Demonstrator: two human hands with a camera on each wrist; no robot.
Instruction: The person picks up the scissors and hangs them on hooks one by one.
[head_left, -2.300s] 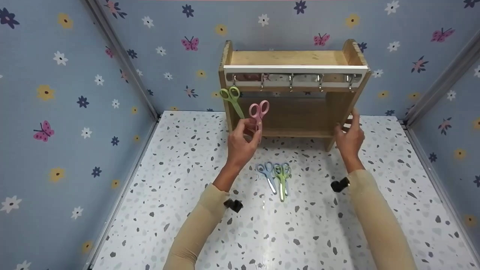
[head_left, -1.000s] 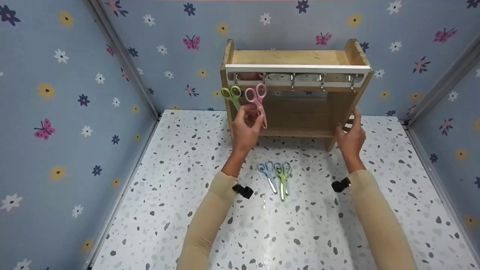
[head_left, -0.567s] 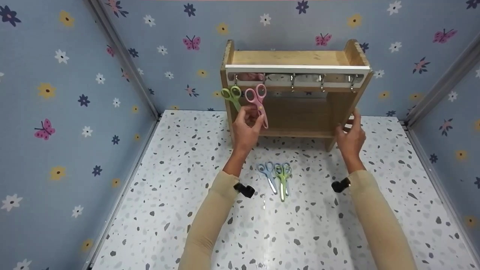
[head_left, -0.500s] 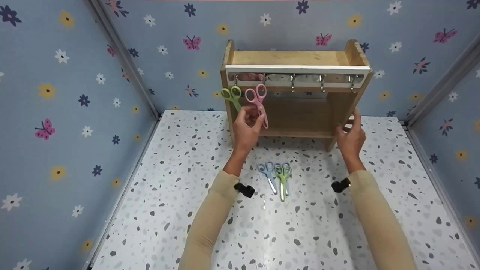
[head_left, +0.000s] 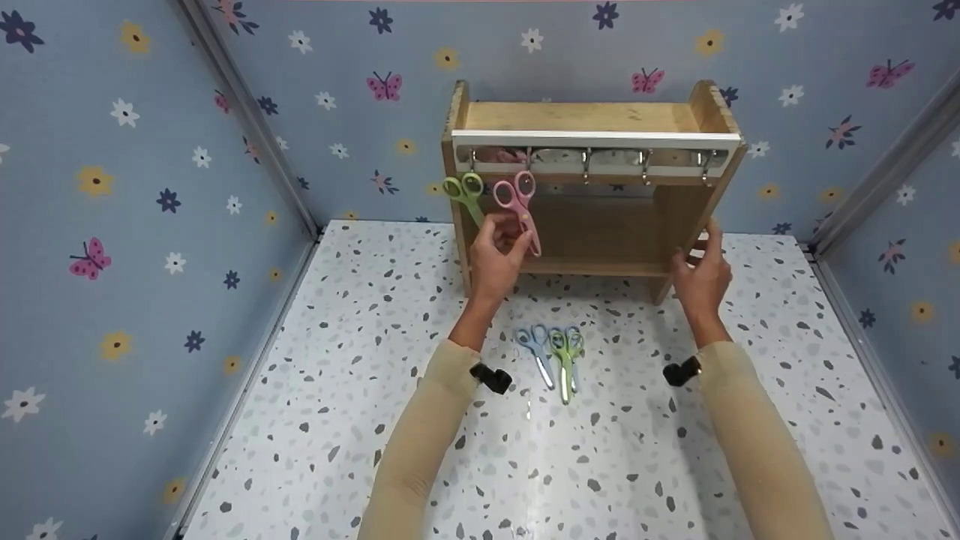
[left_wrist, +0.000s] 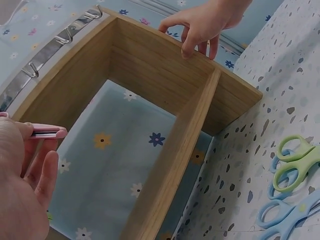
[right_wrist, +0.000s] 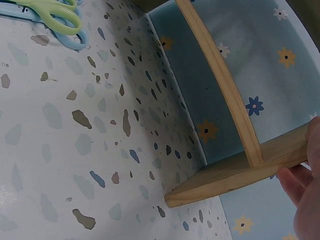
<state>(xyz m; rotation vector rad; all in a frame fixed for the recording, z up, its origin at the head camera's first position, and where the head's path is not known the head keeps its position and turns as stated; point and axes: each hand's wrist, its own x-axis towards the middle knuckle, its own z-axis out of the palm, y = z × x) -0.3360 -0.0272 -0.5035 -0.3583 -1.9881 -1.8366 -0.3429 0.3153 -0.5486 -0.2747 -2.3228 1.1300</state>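
My left hand pinches pink scissors by their blades between thumb and fingers, handle rings up. One ring lies at the second hook from the left; whether it is on the hook I cannot tell. The blade end pokes out of the fingers in the left wrist view. Green scissors hang from the first hook, blades partly behind my left hand. The wooden shelf carries a white rail with several metal hooks. My right hand grips its right side panel, thumb in front.
On the speckled tabletop, in front of the shelf, lie blue scissors beside green scissors, which overlap another blue pair. Flower-patterned walls enclose the back and sides, with the shelf near the back one.
My left hand has carried the pink scissors up and slightly right to the second hook, then lowered them a touch in the last half second. The right hand keeps its grip.
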